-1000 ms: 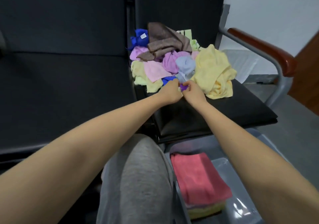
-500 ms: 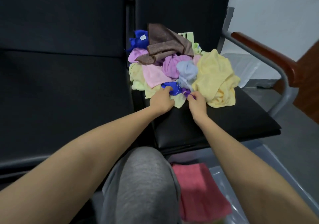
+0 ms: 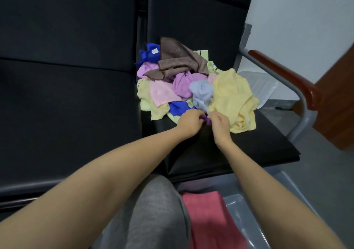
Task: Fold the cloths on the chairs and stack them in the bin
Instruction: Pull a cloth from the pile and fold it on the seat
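Note:
A heap of crumpled cloths [image 3: 193, 87] lies on the right black chair seat [image 3: 258, 145]: yellow, pink, lilac, pale blue, bright blue and a brown one on top. At the heap's front edge my left hand [image 3: 189, 121] and my right hand [image 3: 220, 123] meet, and both pinch a small purple cloth [image 3: 207, 120] between their fingertips. Most of that cloth is hidden by my fingers. Below the seat stands a clear plastic bin [image 3: 241, 200] with a folded red cloth [image 3: 210, 220] on top of its stack.
The left black chair seat [image 3: 67, 114] is bare. A wood-topped metal armrest [image 3: 283, 80] runs along the right side of the chair. A clear lid [image 3: 256, 87] leans behind it by the white wall. My grey-clad knee [image 3: 153, 210] is just left of the bin.
My hands have drawn together again at the front of the heap, the left moving right onto the purple cloth. The view has tilted up slightly.

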Demonstrator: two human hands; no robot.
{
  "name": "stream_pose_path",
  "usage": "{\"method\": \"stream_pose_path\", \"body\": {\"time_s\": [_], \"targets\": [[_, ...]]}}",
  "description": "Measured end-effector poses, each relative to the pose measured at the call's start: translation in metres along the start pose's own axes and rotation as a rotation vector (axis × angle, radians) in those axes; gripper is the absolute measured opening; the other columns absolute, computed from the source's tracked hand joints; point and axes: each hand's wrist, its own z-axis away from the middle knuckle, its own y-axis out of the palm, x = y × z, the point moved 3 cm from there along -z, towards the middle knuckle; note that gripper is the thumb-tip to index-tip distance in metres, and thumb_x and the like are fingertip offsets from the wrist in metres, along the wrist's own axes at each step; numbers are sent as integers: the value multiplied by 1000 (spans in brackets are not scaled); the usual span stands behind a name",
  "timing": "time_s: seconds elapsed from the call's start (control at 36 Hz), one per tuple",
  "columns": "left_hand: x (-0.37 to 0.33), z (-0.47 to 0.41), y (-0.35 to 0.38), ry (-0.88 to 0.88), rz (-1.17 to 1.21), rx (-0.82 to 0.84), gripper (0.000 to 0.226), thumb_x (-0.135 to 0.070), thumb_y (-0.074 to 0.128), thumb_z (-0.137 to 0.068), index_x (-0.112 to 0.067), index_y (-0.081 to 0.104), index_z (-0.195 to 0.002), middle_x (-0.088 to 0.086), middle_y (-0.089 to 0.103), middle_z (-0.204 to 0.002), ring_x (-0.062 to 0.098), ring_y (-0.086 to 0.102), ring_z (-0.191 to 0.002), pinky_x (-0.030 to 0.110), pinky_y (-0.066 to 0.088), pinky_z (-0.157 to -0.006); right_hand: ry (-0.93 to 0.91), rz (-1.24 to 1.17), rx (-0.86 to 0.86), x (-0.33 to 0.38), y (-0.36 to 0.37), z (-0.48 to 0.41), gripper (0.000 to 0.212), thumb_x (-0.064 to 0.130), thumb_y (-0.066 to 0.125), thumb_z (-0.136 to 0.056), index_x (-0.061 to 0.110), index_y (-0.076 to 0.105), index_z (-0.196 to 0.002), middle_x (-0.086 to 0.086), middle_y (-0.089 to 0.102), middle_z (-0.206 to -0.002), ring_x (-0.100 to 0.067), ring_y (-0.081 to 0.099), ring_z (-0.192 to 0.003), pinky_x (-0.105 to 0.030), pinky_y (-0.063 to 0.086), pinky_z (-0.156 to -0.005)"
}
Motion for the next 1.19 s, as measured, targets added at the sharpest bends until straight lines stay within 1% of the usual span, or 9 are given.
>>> {"method": "stream_pose_path", "body": {"time_s": [0.08,0.19,0.33,0.47,0.56,0.69,0.78,1.03,1.19], "targets": [[0,-4,-1,-90,170,-59,25,-15,47,-97,2,64,-104,18,65,-108,32,56,-103,33,36,-81,-89,440,-54,8,-14,-13,22,16,45,-87,20,67,-89,-7,60,-106,-24,51,-99,-39,39,-88],[-3,-4,1,-200,459,-28,28,-18,39,-101,1,59,-108,16,63,-110,28,56,-101,29,38,-81,-15,909,178,4,-10,-28,45,21,49,-90,33,46,-133,-2,11,-156,-34,23,-134,-44,21,-108],[4,-10,2,-450,1061,-19,23,-16,45,-96,-5,62,-106,23,63,-112,32,62,-105,33,46,-95,11,925,242,1,4,-40,60,22,44,-93,35,22,-147,-9,19,-151,-41,39,-123,-44,32,-100],[10,-10,-5,-132,342,34,6,-20,54,-89,-15,50,-91,4,61,-91,22,56,-88,31,42,-78,13,1080,261,-3,9,-47,49,25,44,-95,29,32,-142,-8,30,-141,-40,41,-121,-42,33,-97],[13,-9,-26,46,18,-311,26,-27,49,-85,-10,58,-102,9,65,-96,28,58,-89,38,43,-77,24,1125,251,-4,14,-48,48,21,44,-93,29,35,-139,-5,29,-142,-39,40,-122,-41,30,-98],[52,-28,-49,-532,-102,-379,53,-21,48,-91,-14,32,-141,11,33,-145,30,33,-129,40,28,-101,66,1124,234,-3,24,-50,52,17,43,-88,30,37,-138,-5,31,-141,-40,40,-119,-40,29,-98],[75,-34,-51,-574,-91,-269,50,-19,49,-92,-14,35,-139,15,37,-138,32,35,-126,41,33,-99,101,1102,211,-2,29,-51,52,21,45,-89,24,32,-139,-7,34,-140,-39,41,-120,-40,31,-99],[58,-40,-62,-408,456,-355,18,-9,50,-90,-4,68,-89,17,67,-94,29,60,-90,29,42,-73,22,844,50,14,56,-34,80,27,55,-87,15,6,-149,-12,3,-156,-32,3,-144,-54,10,-115],[27,-32,-53,-194,862,-10,12,0,54,-92,-4,64,-87,3,60,-70,2,54,-58,13,44,-57,-186,730,68,30,73,-34,80,17,61,-84,23,15,-149,-4,11,-158,-24,8,-146,-54,13,-115]]}}
